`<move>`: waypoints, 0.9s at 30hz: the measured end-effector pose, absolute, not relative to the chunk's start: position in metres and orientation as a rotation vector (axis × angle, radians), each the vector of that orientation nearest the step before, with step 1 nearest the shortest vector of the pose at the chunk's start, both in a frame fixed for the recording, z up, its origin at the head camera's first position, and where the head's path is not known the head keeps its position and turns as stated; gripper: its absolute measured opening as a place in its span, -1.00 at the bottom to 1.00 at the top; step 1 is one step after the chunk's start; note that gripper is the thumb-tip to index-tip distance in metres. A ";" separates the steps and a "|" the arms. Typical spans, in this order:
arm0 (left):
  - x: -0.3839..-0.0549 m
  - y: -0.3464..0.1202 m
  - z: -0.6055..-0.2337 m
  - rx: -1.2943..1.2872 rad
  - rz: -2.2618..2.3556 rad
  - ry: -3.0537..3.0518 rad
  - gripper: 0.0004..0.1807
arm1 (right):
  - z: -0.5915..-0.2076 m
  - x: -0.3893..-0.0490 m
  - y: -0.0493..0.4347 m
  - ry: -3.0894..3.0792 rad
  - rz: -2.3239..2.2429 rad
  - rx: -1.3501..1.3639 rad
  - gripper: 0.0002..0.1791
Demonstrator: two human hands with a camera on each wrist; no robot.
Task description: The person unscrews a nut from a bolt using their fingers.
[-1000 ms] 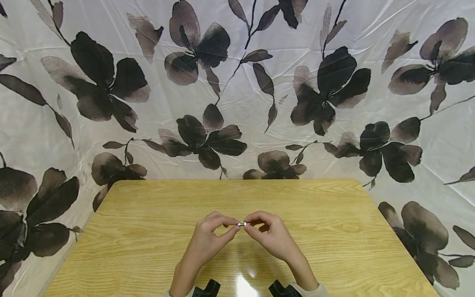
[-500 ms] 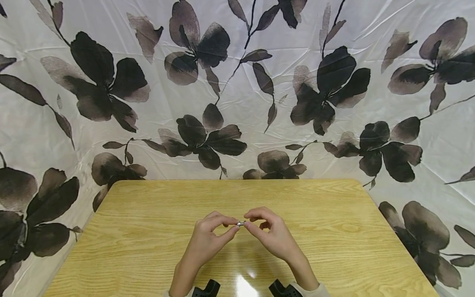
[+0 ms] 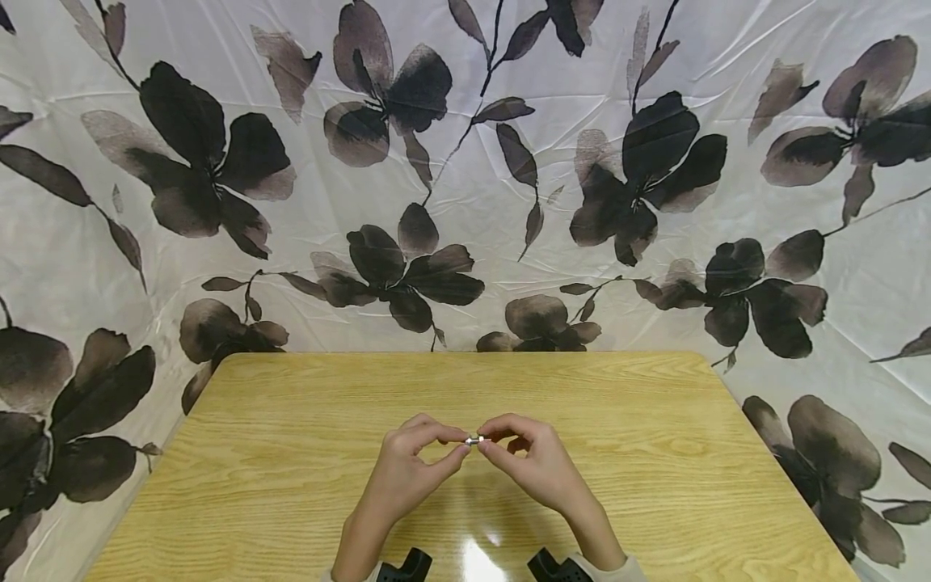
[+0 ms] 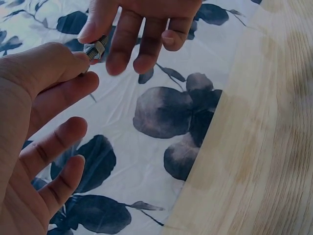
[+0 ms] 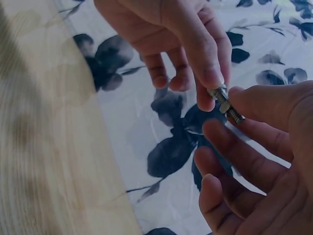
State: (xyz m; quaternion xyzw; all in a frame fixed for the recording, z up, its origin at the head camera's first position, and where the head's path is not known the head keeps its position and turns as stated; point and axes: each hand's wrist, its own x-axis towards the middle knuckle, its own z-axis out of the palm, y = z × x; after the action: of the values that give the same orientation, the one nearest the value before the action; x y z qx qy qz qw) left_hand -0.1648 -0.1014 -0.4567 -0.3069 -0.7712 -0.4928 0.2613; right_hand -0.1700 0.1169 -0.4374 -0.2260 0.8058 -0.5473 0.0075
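A small silver bolt [image 5: 235,116] is held level above the table in front of me, its threaded end pointing right. Partway along its thread sits a hex nut [image 5: 224,107]. My left hand [image 3: 409,462] pinches the head end of the bolt between thumb and index finger, hiding most of the head. On the other side, my right hand [image 3: 537,465] has its thumb and index finger at the nut, gripping it from both sides. The remaining fingers of both hands are loosely bent and away from the bolt, as the wrist views show.
The yellow wood-grain table [image 3: 305,388] spreads beneath both hands. A white cloth [image 3: 509,218] with dark flowers hangs behind it and down both sides. Black wrist devices [image 3: 407,564] sit near the table's front, by the sleeves.
Half a second ago the right index finger was lifted off the nut; now it is back down against it, as one second ago. The left hand has stayed in place on the bolt.
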 end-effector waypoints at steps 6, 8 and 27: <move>-0.164 -0.102 -0.457 -0.822 -1.331 -2.101 -0.78 | -0.438 -0.170 0.117 2.496 -1.727 -0.757 -0.88; -0.164 -0.102 -0.457 -0.818 -1.330 -2.105 -0.78 | -0.437 -0.169 0.117 2.488 -1.742 -0.775 -0.85; -0.165 -0.105 -0.457 -0.796 -1.355 -2.126 -0.79 | -0.437 -0.169 0.115 2.532 -1.678 -0.629 -0.76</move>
State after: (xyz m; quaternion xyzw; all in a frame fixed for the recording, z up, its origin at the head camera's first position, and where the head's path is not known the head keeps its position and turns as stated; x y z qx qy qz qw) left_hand -0.1649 -0.1047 -0.4573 -0.2920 -0.7793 -0.4966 0.2465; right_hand -0.1692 0.1154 -0.4369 -0.2026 0.8160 -0.5410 0.0199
